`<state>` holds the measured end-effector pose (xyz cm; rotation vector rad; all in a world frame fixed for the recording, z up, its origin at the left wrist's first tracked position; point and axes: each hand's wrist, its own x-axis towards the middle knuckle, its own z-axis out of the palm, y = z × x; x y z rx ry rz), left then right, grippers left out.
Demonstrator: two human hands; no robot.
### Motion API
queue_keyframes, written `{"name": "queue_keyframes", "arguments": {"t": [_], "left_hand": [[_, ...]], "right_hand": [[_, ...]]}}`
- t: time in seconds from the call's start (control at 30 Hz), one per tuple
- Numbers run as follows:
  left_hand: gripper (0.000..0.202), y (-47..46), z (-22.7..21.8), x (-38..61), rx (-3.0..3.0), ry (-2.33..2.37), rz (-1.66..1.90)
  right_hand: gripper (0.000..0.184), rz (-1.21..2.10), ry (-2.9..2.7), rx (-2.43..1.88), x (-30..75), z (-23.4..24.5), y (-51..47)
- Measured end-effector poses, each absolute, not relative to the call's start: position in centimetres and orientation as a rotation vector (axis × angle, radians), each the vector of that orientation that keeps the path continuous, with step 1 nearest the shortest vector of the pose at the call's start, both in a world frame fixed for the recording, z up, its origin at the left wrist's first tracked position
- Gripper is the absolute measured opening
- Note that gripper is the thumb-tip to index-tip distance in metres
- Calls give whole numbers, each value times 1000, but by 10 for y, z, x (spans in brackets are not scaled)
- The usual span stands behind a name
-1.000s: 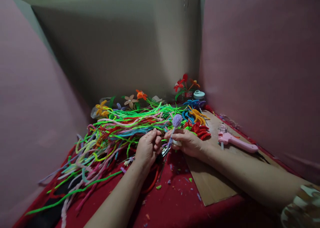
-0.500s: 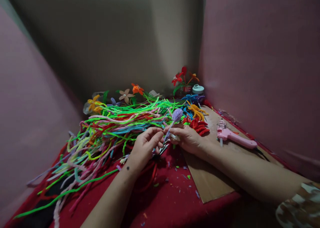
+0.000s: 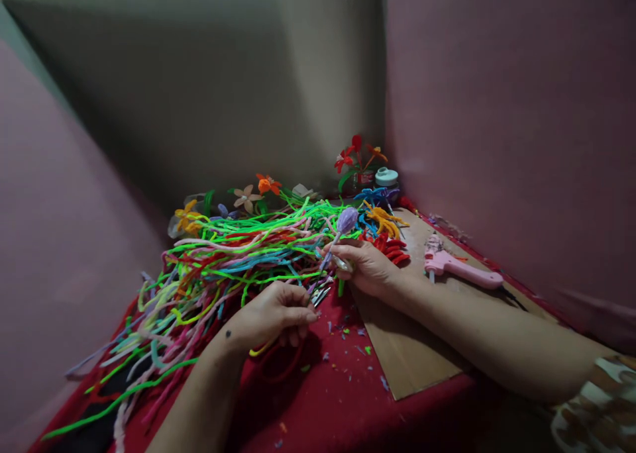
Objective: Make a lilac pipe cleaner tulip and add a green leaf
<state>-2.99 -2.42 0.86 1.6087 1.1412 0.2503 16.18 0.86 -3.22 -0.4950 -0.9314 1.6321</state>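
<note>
A purple fuzzy flower bud (image 3: 347,220) on a thin stem stands tilted up from my right hand (image 3: 366,265). That hand pinches the stem between thumb and fingers, with something small and pale also at the fingertips. Lower and to the left, my left hand (image 3: 279,312) hangs palm down, its fingers curled in. Just past its fingertips show the metal blades of scissors (image 3: 320,297); whether the fingers touch them is hidden. A yellow pipe cleaner (image 3: 262,351) pokes out below the left hand.
Many coloured pipe cleaners (image 3: 238,248) cover the left and back of the red cloth (image 3: 318,400). A pink glue gun (image 3: 460,267) lies on cardboard (image 3: 412,353) at right. Finished flowers (image 3: 268,184) and a pale-lidded jar (image 3: 386,177) line the back, near the walls.
My left hand has let go of the purple stem and moved down and left, close to the scissors. My right hand keeps the bud. The view has shifted slightly.
</note>
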Motion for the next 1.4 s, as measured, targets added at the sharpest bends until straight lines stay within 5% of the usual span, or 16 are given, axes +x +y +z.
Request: {"name": "queue_keyframes", "arguments": {"t": [0.3,0.73,1.4], "left_hand": [[29,-26,11,-15,1762,1150,871],[27,-25,-28,1,2896,1476,973],[21,-32,-5,-3,1252,868,824]], "right_hand": [[16,1630,-931,-552,157,-37,2],[13,1543,-1020,-638,151,-47,-2],[9,1633,-1092,-477,155,-48,-2]]}}
